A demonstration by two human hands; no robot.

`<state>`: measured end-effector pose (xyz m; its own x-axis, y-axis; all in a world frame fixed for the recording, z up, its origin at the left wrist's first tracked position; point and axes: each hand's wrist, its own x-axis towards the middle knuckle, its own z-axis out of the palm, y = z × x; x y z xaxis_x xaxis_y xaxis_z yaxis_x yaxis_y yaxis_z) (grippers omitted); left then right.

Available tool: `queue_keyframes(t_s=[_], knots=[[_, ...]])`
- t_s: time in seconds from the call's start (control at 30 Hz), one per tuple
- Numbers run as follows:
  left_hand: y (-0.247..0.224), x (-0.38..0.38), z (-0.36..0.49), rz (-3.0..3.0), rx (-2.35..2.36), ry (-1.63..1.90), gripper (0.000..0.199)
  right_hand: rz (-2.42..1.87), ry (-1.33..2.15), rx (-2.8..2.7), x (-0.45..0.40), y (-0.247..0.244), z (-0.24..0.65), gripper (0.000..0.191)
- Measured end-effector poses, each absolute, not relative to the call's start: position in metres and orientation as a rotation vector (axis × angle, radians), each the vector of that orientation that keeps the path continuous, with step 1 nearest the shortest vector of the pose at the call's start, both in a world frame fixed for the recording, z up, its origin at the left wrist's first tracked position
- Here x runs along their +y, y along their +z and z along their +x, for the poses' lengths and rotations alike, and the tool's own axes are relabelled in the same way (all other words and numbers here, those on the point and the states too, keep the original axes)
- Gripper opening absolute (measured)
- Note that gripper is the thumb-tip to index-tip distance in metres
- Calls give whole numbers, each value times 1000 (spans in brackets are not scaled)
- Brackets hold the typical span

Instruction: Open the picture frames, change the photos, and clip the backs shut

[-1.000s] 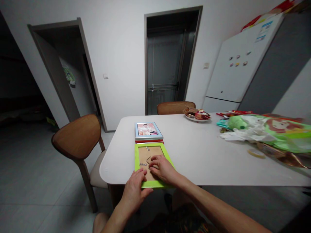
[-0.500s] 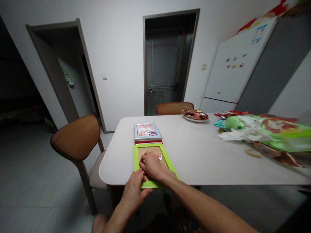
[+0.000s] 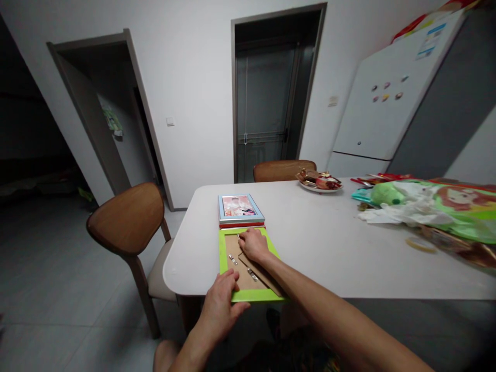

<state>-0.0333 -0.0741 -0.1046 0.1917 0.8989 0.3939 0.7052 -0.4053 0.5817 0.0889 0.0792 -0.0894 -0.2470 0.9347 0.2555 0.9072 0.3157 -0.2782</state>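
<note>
A lime-green picture frame (image 3: 258, 295) lies back side up at the table's front edge, its brown backing board (image 3: 243, 280) showing with a folded-out stand strip. My left hand (image 3: 221, 299) grips the near left corner, fingers on top and thumb along the front edge. At the far end of the backing, my right hand (image 3: 253, 246) has its fingertips closed on a small metal clip, mostly hidden by them. Two more metal clips, one on the left (image 3: 233, 259) and one near the middle (image 3: 252, 274), are in sight. Just beyond lies a light blue picture frame (image 3: 240, 207) with a photo, stacked on a red one.
The white table (image 3: 306, 248) stretches to the right, where a green bag (image 3: 465, 212), white tissue (image 3: 403, 209) and a tape roll (image 3: 420, 245) lie. A plate (image 3: 320, 188) of food or wrappings sits at the back. One wooden chair (image 3: 127, 219) stands at the left.
My right hand has moved from the left-middle of the backing to its far end, uncovering two clips and the stand strip. My left hand keeps its hold on the near corner. The view has shifted slightly.
</note>
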Motion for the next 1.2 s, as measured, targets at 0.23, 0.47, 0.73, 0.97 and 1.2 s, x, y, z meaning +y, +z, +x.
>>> queue_keyframes(t_s=[0.23,0.47,0.73,0.97,1.2], knots=[[-104,-74,-33,2179,1537,1036,51,-1630,124,-2258,77,-88,87,29],[-107,-73,-33,2146,1546,1066,47,-1538,187,-2239,63,-77,94,32],[-104,-73,-30,2139,1566,1023,45,-1408,221,-2274,11,-75,142,32],[-99,-75,-23,2129,1534,993,29,-1369,319,-2326,-1,-70,147,41],[-95,-71,-19,1853,1424,1186,45,-1359,315,-2264,3,-49,152,34]])
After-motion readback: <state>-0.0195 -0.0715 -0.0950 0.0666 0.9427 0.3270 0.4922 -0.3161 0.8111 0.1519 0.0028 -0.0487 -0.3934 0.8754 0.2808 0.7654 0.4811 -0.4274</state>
